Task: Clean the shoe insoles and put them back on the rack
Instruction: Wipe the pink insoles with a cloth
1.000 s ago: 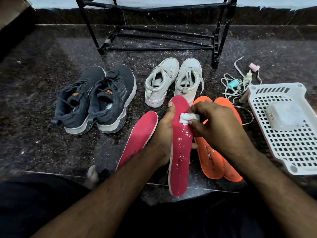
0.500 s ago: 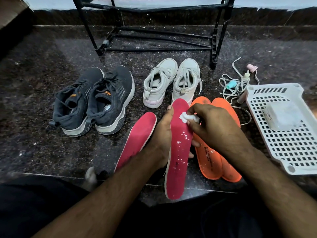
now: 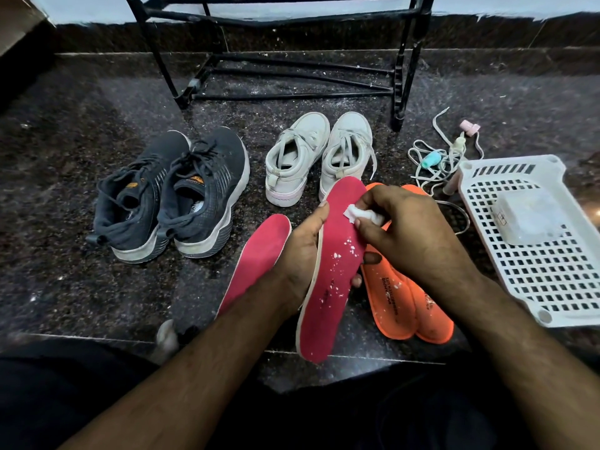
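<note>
The left hand (image 3: 300, 254) grips the long pink foam insole (image 3: 334, 267) around its middle, raised above the dark speckled stone floor (image 3: 65, 222). The right hand (image 3: 412, 235) pinches a small white wad of tissue (image 3: 360, 216) against its toe part. The insole looks light and bendable, so holding at the middle with fingers behind seems best while rubbing.

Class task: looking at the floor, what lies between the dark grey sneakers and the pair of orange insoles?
In the head view: a pink insole on the floor and another pink insole gripped by the left hand.
</note>
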Demonstrator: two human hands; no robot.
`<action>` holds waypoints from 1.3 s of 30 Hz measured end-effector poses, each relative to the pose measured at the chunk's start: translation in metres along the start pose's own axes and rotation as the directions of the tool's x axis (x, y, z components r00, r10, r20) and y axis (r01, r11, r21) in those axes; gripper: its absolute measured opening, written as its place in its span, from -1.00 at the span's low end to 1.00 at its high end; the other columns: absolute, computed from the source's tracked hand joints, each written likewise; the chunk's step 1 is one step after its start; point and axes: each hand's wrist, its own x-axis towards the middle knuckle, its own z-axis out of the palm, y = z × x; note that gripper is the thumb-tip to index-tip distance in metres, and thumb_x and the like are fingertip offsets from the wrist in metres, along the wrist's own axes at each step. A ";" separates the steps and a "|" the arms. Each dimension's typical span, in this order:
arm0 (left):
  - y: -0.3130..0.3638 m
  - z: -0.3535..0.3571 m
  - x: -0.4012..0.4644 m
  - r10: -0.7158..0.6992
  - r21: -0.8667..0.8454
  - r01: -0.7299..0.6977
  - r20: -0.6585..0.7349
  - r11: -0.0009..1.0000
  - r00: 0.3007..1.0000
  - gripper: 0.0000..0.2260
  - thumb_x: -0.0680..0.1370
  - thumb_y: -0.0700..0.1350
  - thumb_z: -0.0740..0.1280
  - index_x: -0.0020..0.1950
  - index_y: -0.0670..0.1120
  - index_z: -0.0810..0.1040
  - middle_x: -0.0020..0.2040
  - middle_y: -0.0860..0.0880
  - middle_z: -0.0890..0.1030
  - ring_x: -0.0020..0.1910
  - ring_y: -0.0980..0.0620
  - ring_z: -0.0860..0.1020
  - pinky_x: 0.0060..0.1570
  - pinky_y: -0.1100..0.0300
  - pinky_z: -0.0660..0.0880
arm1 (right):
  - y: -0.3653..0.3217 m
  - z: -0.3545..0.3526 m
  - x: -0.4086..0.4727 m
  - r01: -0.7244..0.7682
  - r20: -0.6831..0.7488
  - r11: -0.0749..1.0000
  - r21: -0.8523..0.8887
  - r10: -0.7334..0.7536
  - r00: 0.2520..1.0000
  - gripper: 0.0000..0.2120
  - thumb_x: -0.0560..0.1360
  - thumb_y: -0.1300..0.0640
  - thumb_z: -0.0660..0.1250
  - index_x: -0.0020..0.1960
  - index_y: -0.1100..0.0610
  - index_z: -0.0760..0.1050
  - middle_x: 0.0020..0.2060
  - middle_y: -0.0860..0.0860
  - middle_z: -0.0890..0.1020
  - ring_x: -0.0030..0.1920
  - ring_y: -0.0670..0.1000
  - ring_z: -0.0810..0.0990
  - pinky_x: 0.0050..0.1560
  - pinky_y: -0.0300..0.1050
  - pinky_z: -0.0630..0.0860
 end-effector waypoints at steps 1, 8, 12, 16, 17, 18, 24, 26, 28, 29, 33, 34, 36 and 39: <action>0.001 0.002 -0.002 -0.001 0.012 0.001 -0.012 1.000 1.000 -0.46 0.67 0.22 -0.02 0.08 -0.13 0.60 -0.24 -0.10 0.68 -0.37 -0.07 0.65 -0.50 0.16 0.50 | -0.001 -0.002 0.000 -0.003 0.002 0.999 0.034 0.003 1.000 -0.81 0.44 0.14 0.45 0.03 -0.02 0.55 -0.19 -0.11 0.61 -0.19 -0.09 0.59 -0.11 -0.19 0.46; 0.000 0.004 -0.004 0.016 0.059 -0.013 -0.054 0.998 0.998 -0.41 0.67 0.24 -0.03 -0.07 -0.14 0.62 -0.40 -0.10 0.61 -0.55 -0.03 0.56 -0.59 0.27 0.44 | -0.002 -0.003 0.001 0.102 0.081 0.994 -0.045 -0.098 0.992 -0.84 0.46 0.11 0.44 0.04 0.03 0.64 -0.20 -0.08 0.54 -0.15 -0.02 0.56 -0.08 -0.10 0.46; 0.001 0.001 -0.002 0.003 0.073 0.004 -0.107 0.997 0.994 -0.36 0.65 0.31 -0.07 -0.06 -0.15 0.59 -0.41 -0.10 0.60 -0.57 -0.03 0.53 -0.59 0.30 0.40 | -0.005 -0.006 -0.001 0.189 0.236 0.982 -0.024 -0.179 0.955 -0.81 0.43 0.09 0.35 0.02 -0.03 0.65 -0.18 -0.13 0.52 -0.15 -0.07 0.52 -0.08 -0.02 0.54; 0.000 -0.003 0.001 0.000 0.121 0.021 -0.174 0.992 0.985 -0.34 0.63 0.34 -0.07 -0.08 -0.11 0.62 -0.41 -0.10 0.61 -0.57 -0.05 0.54 -0.56 0.30 0.35 | -0.001 -0.015 -0.003 0.163 0.195 0.981 -0.107 -0.140 0.971 -0.88 0.41 0.14 0.38 -0.10 -0.05 0.58 -0.23 -0.14 0.42 -0.13 -0.01 0.51 -0.09 -0.07 0.44; 0.001 -0.002 0.000 0.005 0.127 0.017 -0.170 0.992 0.985 -0.36 0.64 0.33 -0.08 -0.05 -0.09 0.62 -0.39 -0.09 0.64 -0.56 -0.05 0.55 -0.56 0.29 0.35 | 0.001 -0.014 -0.003 0.117 0.140 0.989 -0.087 -0.104 0.985 -0.87 0.41 0.15 0.36 -0.09 -0.05 0.56 -0.22 -0.13 0.42 -0.14 -0.03 0.50 -0.10 -0.08 0.42; 0.001 0.000 0.000 0.009 0.126 0.012 -0.162 0.992 0.987 -0.37 0.65 0.32 -0.09 -0.01 -0.08 0.61 -0.36 -0.09 0.66 -0.56 -0.04 0.57 -0.57 0.28 0.36 | 0.001 -0.013 -0.002 0.084 0.087 0.995 -0.058 -0.079 0.993 -0.85 0.42 0.16 0.36 -0.05 -0.04 0.57 -0.20 -0.14 0.43 -0.15 -0.07 0.48 -0.10 -0.12 0.39; -0.001 0.002 0.000 0.007 0.077 0.005 -0.149 0.997 0.989 -0.39 0.65 0.28 -0.07 -0.09 -0.13 0.58 -0.45 -0.10 0.58 -0.61 -0.05 0.53 -0.65 0.30 0.39 | -0.003 0.006 0.000 0.218 0.159 0.974 -0.062 -0.206 0.966 -0.78 0.43 0.27 0.41 0.06 0.10 0.64 -0.07 0.02 0.56 -0.06 0.02 0.56 -0.05 -0.23 0.37; -0.001 -0.002 0.002 0.001 0.084 0.015 -0.179 0.996 0.984 -0.38 0.65 0.30 -0.07 -0.10 -0.11 0.59 -0.45 -0.10 0.57 -0.61 -0.05 0.51 -0.64 0.31 0.37 | -0.001 0.001 -0.001 0.281 0.282 0.959 -0.040 -0.259 0.924 -0.77 0.39 0.29 0.42 -0.02 0.06 0.67 -0.11 -0.01 0.56 -0.13 -0.04 0.55 -0.07 -0.24 0.41; -0.001 -0.005 0.004 -0.004 0.105 0.024 -0.188 0.994 0.982 -0.35 0.63 0.34 -0.07 -0.10 -0.10 0.61 -0.42 -0.11 0.58 -0.59 -0.06 0.52 -0.59 0.30 0.35 | 0.000 -0.007 -0.002 0.250 0.286 0.968 -0.006 -0.238 0.928 -0.81 0.37 0.28 0.44 -0.12 0.01 0.65 -0.16 -0.06 0.53 -0.18 -0.07 0.53 -0.09 -0.22 0.44; 0.000 -0.004 0.003 -0.003 0.109 0.023 -0.184 0.994 0.983 -0.35 0.63 0.34 -0.07 -0.09 -0.10 0.62 -0.40 -0.11 0.60 -0.58 -0.06 0.53 -0.58 0.29 0.35 | 0.002 -0.009 -0.003 0.219 0.225 0.976 -0.002 -0.213 0.951 -0.82 0.38 0.28 0.44 -0.14 0.01 0.64 -0.17 -0.06 0.53 -0.18 -0.05 0.54 -0.10 -0.19 0.44; 0.001 -0.003 0.003 0.011 0.086 0.004 -0.172 0.996 0.985 -0.38 0.65 0.31 -0.07 -0.01 -0.09 0.63 -0.34 -0.11 0.67 -0.57 -0.06 0.58 -0.61 0.27 0.38 | -0.001 -0.001 -0.001 0.114 -0.023 0.993 -0.014 -0.114 0.993 -0.74 0.40 0.32 0.40 0.02 0.05 0.65 -0.11 -0.02 0.52 -0.13 -0.05 0.52 -0.06 -0.17 0.45; 0.000 -0.003 0.004 0.009 0.088 0.007 -0.182 0.996 0.983 -0.36 0.65 0.31 -0.06 -0.04 -0.11 0.63 -0.38 -0.11 0.64 -0.58 -0.07 0.57 -0.61 0.27 0.38 | -0.003 0.004 -0.001 0.109 -0.030 0.994 -0.019 -0.110 0.993 -0.74 0.43 0.31 0.40 0.06 0.07 0.65 -0.09 -0.01 0.51 -0.11 -0.02 0.53 -0.04 -0.16 0.45; 0.000 -0.005 0.006 -0.002 0.084 0.018 -0.195 0.996 0.981 -0.36 0.63 0.33 -0.05 -0.06 -0.12 0.61 -0.42 -0.10 0.59 -0.60 -0.07 0.54 -0.61 0.28 0.38 | -0.004 0.013 -0.003 0.157 0.036 0.987 -0.044 -0.155 0.987 -0.76 0.45 0.29 0.38 0.09 0.11 0.65 -0.07 0.06 0.55 -0.09 0.09 0.59 -0.01 -0.12 0.48; 0.000 -0.009 0.008 -0.007 0.078 0.025 -0.232 0.997 0.973 -0.36 0.64 0.33 -0.06 -0.03 -0.13 0.60 -0.43 -0.10 0.59 -0.61 -0.05 0.52 -0.63 0.31 0.38 | -0.003 0.008 -0.004 0.242 0.218 0.970 -0.021 -0.232 0.948 -0.81 0.40 0.24 0.39 -0.05 0.04 0.69 -0.12 -0.01 0.58 -0.15 0.02 0.60 -0.06 -0.23 0.47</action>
